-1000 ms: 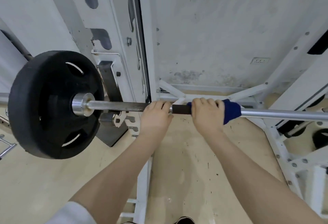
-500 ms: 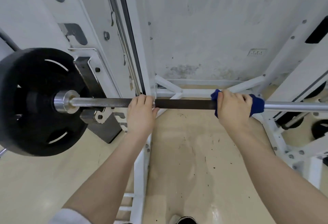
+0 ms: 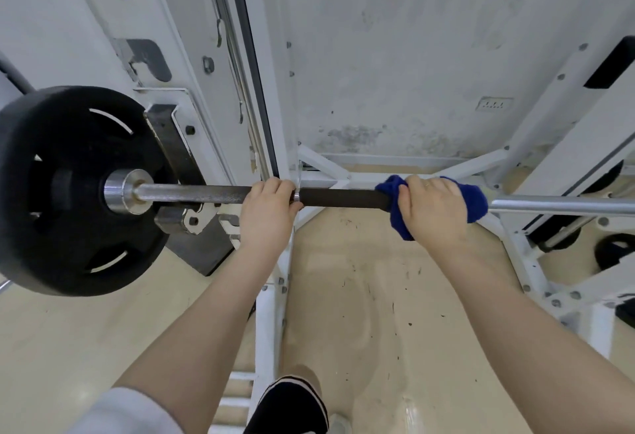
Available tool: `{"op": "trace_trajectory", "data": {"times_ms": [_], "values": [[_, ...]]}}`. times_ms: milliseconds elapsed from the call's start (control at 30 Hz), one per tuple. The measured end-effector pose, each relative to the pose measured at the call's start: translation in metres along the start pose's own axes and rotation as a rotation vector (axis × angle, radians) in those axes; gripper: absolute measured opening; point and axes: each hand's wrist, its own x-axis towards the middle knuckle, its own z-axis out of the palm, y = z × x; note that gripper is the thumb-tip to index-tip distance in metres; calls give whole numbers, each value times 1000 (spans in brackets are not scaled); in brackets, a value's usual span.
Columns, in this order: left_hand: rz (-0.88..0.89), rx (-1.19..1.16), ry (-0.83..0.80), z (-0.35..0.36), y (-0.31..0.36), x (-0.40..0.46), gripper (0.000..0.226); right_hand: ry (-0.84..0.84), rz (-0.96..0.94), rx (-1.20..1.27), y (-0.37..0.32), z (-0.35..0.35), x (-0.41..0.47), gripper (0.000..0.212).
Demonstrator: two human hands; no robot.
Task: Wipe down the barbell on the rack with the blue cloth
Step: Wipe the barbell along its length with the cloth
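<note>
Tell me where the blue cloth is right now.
In the head view, the blue cloth is wrapped around the barbell right of centre, gripped by the right hand, where the dark sleeve meets the bare chrome bar.

Bare barbell (image 3: 563,205) stretches rightward, apparently unobstructed; weight plate (image 3: 68,189) blocks left.

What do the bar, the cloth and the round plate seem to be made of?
Bar: looks like steel, bright and shiny on the right; between the hands a dark matte stretch, coating or sleeve, I cannot tell which.
Cloth: soft blue fabric, fuzzy like terry or microfibre, bunched round the bar.
Plate: matte black, grainy, probably rubber-coated.
</note>
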Motion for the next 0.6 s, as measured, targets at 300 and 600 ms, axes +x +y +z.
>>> {"op": "trace_trajectory", "data": {"times_ms": [300,600], "values": [[1,-67,27,3,-3,-1,19,-66,284,77,-8,-4,2,30],[66,-165,-293,-29,-25,-2,48,-307,190,745,-101,-33,19,31]]}}
